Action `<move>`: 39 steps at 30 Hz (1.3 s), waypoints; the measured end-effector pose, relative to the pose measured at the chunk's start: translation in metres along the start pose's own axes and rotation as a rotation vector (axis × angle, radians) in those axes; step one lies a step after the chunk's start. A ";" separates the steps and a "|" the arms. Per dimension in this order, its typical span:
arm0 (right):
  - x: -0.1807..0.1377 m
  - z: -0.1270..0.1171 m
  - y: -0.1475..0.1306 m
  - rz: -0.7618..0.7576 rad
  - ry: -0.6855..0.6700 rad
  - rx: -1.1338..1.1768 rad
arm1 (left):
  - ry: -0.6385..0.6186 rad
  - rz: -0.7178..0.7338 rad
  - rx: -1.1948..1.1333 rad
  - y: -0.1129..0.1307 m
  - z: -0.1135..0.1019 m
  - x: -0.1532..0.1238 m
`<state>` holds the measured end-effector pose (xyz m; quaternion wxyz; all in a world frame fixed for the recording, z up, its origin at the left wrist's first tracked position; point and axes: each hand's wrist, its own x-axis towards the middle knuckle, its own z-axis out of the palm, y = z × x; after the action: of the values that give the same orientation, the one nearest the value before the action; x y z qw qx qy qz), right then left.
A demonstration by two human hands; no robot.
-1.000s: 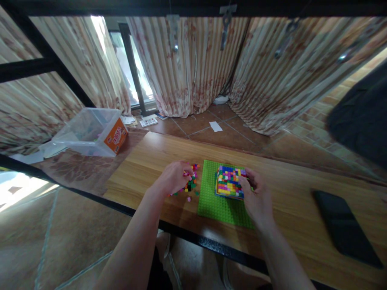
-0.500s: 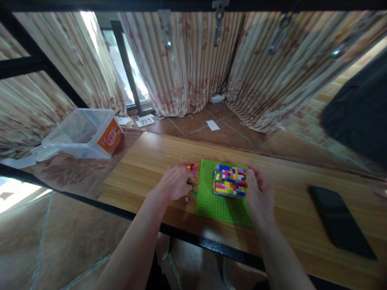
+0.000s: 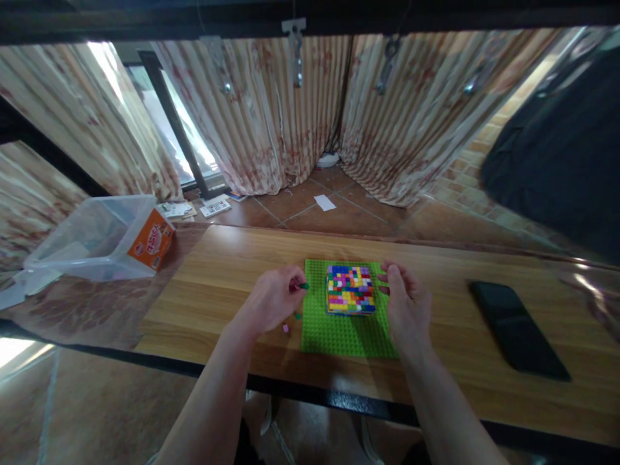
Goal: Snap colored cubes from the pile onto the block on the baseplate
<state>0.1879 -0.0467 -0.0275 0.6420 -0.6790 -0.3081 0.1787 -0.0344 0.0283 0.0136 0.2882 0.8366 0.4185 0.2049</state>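
Observation:
A low block of many-coloured toy bricks (image 3: pixel 351 290) stands on the green studded baseplate (image 3: pixel 349 339). At the left edge of the plate, my left hand (image 3: pixel 276 297) pinches a small green brick (image 3: pixel 304 285) between thumb and fingertips. Below that hand lie a loose pink brick (image 3: pixel 285 329) and a green brick (image 3: pixel 298 316); the hand may cover others. My right hand (image 3: pixel 409 303) hovers over the plate's right edge, beside the block and slightly apart from it. Its fingers are loosely curled and separated, with nothing seen between them.
A black phone-like slab (image 3: pixel 518 329) lies on the wooden table (image 3: pixel 217 271) to the right. A clear plastic bin (image 3: pixel 97 239) with an orange label sits beyond the table's left end. Curtains (image 3: pixel 252 116) hang behind, and a dark bar crosses the top of the view.
My left hand has come up from the loose bricks to the plate's edge with the green brick. My right fingers have drawn away from the block. The camera view has turned slightly.

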 end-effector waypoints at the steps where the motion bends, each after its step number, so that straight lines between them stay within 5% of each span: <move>1: 0.000 0.001 -0.001 0.003 -0.002 -0.001 | 0.019 0.023 -0.036 0.005 0.003 0.001; 9: -0.001 0.002 -0.002 -0.008 -0.030 -0.003 | 0.194 0.207 -0.121 0.040 0.039 0.012; 15: -0.001 -0.002 -0.003 -0.018 -0.056 -0.030 | 0.162 0.290 0.057 0.047 0.057 0.016; 39: -0.005 -0.001 -0.005 -0.076 -0.142 -0.145 | 0.318 0.273 0.207 0.050 0.072 0.011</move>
<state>0.1839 -0.0507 -0.0228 0.5740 -0.6971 -0.3905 0.1790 0.0430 -0.0090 -0.0069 0.1007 0.8678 0.3603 0.3272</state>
